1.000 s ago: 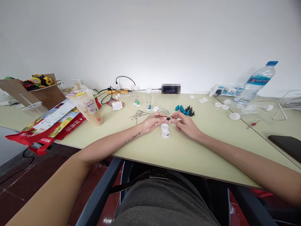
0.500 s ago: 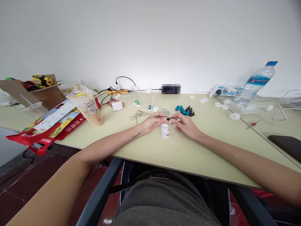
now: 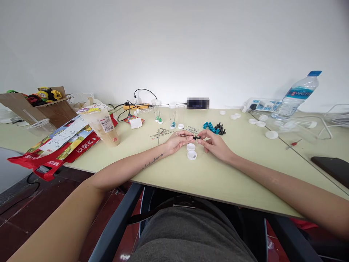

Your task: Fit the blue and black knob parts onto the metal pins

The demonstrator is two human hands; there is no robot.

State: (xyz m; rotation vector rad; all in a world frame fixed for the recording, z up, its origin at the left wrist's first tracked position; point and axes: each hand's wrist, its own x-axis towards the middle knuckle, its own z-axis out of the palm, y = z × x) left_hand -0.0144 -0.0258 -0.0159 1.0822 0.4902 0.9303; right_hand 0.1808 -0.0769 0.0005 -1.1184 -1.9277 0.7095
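Note:
My left hand (image 3: 178, 141) and my right hand (image 3: 215, 144) meet over the middle of the pale green table (image 3: 169, 171). Between their fingertips they pinch a small black part (image 3: 196, 137), and my left fingers seem also to hold a thin metal pin running into it. Two white caps (image 3: 191, 151) lie on the table just below the part. A heap of blue and black small parts (image 3: 214, 127) sits just beyond my right hand. Loose metal pins (image 3: 160, 133) lie beyond my left hand, near several clear tubes (image 3: 157, 110).
A sealed drink cup (image 3: 102, 123) and a red bag with papers (image 3: 54, 143) stand at the left, a cardboard box (image 3: 40, 103) behind them. A water bottle (image 3: 298, 94), a power strip (image 3: 260, 104), scattered white caps (image 3: 272, 134) and a dark phone (image 3: 331, 169) are at the right.
Almost nothing has moved. My right fingertips have closed in slightly on the black part; both hands stay where they were.

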